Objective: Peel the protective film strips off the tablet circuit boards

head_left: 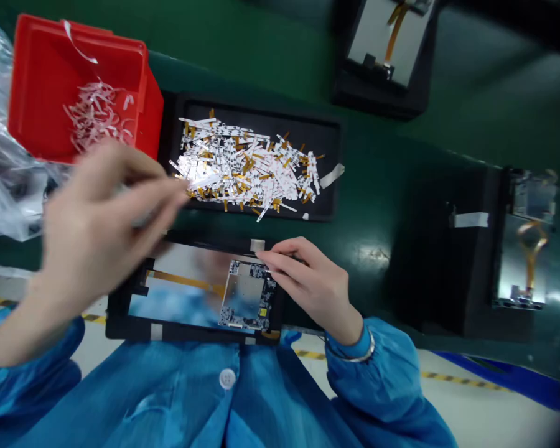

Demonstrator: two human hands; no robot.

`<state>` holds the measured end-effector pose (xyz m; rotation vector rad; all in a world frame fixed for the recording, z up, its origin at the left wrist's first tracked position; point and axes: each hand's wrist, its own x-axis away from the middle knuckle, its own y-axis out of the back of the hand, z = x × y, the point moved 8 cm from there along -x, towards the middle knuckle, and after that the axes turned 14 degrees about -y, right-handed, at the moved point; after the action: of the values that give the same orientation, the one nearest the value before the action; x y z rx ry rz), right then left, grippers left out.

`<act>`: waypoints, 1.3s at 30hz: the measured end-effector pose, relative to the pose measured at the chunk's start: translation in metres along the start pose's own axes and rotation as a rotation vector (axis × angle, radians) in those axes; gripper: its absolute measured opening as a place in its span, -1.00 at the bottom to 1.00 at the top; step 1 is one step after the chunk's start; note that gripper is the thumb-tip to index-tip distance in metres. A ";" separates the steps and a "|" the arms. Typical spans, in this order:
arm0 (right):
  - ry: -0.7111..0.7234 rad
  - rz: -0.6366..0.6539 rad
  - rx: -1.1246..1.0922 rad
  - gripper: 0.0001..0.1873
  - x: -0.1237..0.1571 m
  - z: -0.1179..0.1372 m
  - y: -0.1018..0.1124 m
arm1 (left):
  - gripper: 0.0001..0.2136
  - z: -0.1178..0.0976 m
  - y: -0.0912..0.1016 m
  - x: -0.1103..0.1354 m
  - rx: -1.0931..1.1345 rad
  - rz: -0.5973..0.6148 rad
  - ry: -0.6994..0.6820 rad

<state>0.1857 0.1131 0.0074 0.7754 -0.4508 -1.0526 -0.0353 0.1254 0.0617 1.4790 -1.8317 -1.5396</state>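
In the head view, the tablet (pixel 177 305) lay on the bench (pixel 373 168) against my front, its circuit board (pixel 245 289) towards the right end. My right hand (pixel 315 283) touched its far edge beside a tape tab (pixel 257 245), fingertips bunched; I couldn't tell if they pinched anything. My blurred left hand (pixel 98 211) had its tips drawn close beside the strips (pixel 247 162) heaped in the tray (pixel 329 134); whether they pinched one, I couldn't tell. That hand hid part of the red bin (pixel 37 81) of scraps (pixel 100 112). Plastic bags (pixel 7 180) crowded the bin's left; a black stand (pixel 424 261) stood well to my right.
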 end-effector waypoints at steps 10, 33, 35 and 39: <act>-0.009 -0.007 -0.039 -0.76 -0.003 0.001 0.001 | -0.88 -0.035 -0.068 -0.002 0.395 0.124 -0.095; -0.131 0.277 -0.125 -0.64 0.000 -0.014 0.009 | -0.79 -0.069 -0.075 0.005 0.167 0.230 -0.528; -0.213 0.134 -0.319 -0.68 0.001 -0.021 0.026 | -0.80 -0.069 -0.076 0.000 0.185 0.256 -0.524; -0.321 -0.279 -0.656 -0.86 0.009 -0.038 0.054 | -0.76 -0.068 -0.083 -0.010 0.284 0.277 -0.474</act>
<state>0.2479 0.1330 0.0229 0.0808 -0.2404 -1.4895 0.0618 0.1077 0.0188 0.9494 -2.4900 -1.6373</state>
